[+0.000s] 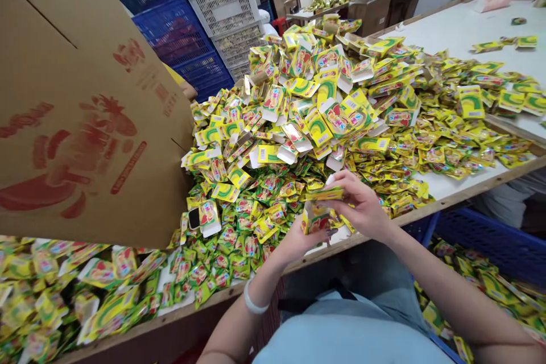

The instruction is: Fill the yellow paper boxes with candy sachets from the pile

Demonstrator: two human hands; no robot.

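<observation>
Near the table's front edge, my left hand (298, 243) is closed around a small yellow candy box (313, 220) with red fruit print. Just above it, my right hand (363, 206) pinches a thin yellow-green candy packet (326, 194) between thumb and fingers. The packet lies over the box's upper end; whether any of it is inside I cannot tell. Loose green candy packets (230, 244) spread over the tabletop to the left of my hands. Behind them rises a large heap of yellow candy boxes (324, 116), many with flaps sticking out.
A big cardboard carton (85, 125) with red print stands at left, partly hiding a person's hand (187, 90). Blue crates (179, 28) and white crates (226, 8) are stacked behind. A blue crate (490, 239) holding packets sits below the wooden table edge (469, 191) on my right.
</observation>
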